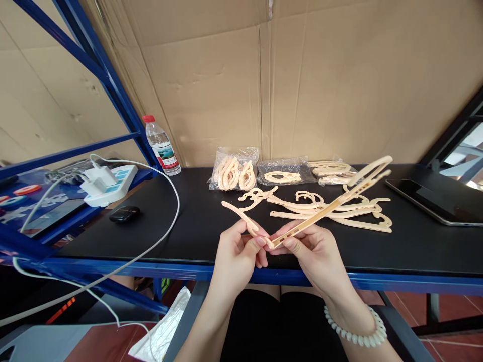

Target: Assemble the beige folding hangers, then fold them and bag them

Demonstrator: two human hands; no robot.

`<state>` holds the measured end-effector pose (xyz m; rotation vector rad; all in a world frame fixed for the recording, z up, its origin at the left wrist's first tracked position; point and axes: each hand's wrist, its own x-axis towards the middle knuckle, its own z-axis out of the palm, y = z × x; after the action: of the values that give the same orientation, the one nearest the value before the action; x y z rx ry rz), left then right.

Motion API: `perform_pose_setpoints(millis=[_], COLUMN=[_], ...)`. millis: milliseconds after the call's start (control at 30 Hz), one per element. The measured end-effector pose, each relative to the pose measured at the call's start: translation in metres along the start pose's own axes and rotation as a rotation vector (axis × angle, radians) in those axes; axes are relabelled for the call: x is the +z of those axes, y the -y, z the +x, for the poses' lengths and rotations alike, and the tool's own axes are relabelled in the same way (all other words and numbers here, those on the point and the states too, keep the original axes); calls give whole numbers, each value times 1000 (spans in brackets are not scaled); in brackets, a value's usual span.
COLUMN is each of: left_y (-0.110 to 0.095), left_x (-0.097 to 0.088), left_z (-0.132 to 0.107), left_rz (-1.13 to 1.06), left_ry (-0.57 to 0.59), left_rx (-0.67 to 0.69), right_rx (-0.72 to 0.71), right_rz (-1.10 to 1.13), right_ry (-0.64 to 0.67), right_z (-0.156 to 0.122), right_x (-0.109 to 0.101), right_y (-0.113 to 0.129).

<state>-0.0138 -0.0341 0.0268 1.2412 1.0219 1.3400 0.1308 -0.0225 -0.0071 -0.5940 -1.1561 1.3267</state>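
Note:
Pinched in my left hand point(241, 251) is a short curved beige plastic hanger arm point(241, 215). My right hand point(315, 254) grips a long beige hanger piece point(320, 215) with slots along it and a looped end reaching up to the right. The ends of the two pieces meet between my fingertips, just above the table's front edge; whether they are joined I cannot tell. Behind my hands lie several loose hanger parts point(294, 215), some overlapping, with smaller curved hook pieces point(257, 195) to their left.
Clear bags of folded hangers point(232, 176) line the back of the black table point(192, 221). A water bottle point(162, 146) and black mouse point(124, 214) stand left, near a power strip point(113, 188) with a white cable point(177, 201). At right lies a tablet point(433, 201).

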Motion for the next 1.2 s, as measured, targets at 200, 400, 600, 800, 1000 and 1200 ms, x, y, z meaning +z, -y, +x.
perform_pose_setpoints(millis=[200,400,600,800,1000,1200], left_y=[9,18,27,34,31,21], left_x=[7,14,25,37,39,24], left_z=[-3,-5,-8,-11,-13,-14], left_rz=[-20,-16,40,157,117,162], left_ry=[-107,-181,-279,-373,-282,-177], left_rx=[38,106,319,543,476,338], right_rx=[-17,-49,-94,-140,-172,-154], right_rz=[-8,-10,21,21,17,6], right_ry=[-8,-47,-99,-191,-284,-231], right_z=[-1,-1,-3,-4,-7,-2], right_x=[0,1,1,2,4,5], right_y=[0,0,-3,-6,-9,-6])
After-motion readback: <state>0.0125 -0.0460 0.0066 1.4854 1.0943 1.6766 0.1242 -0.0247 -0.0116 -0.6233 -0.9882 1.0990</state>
